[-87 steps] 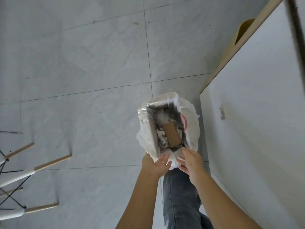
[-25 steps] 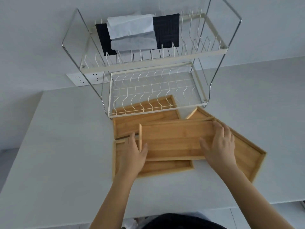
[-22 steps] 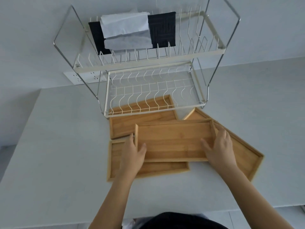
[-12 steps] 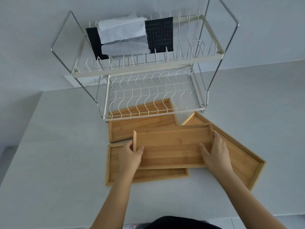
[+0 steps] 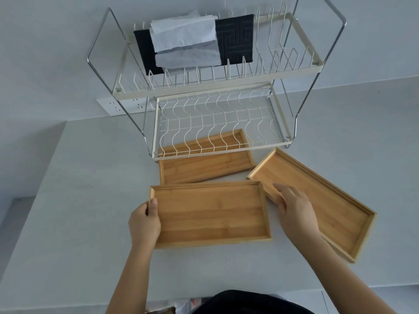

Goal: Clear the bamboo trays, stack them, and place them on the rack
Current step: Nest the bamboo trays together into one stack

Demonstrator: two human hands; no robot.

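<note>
Three empty bamboo trays show on the white table [image 5: 79,234]. The front tray [image 5: 210,211] lies flat, and my left hand [image 5: 145,220] grips its left rim, thumb inside. A second tray [image 5: 204,166] sits behind it, half under the wire rack [image 5: 217,123]. A larger tray [image 5: 322,205] lies angled at the right. My right hand [image 5: 294,209] rests on this tray's near-left part with fingers apart, just beside the front tray's right rim. The rack's lower tier is bare.
On the rack's upper tier lie a black mat [image 5: 235,39] and white paper sheets [image 5: 186,41]. A wall socket strip [image 5: 120,105] sits behind the rack's left leg. The table edge runs along the left and near side.
The tray I held in both hands moved left and toward me, down onto the front-left tray, which it now covers. My right hand came off its rim onto the right tray.
</note>
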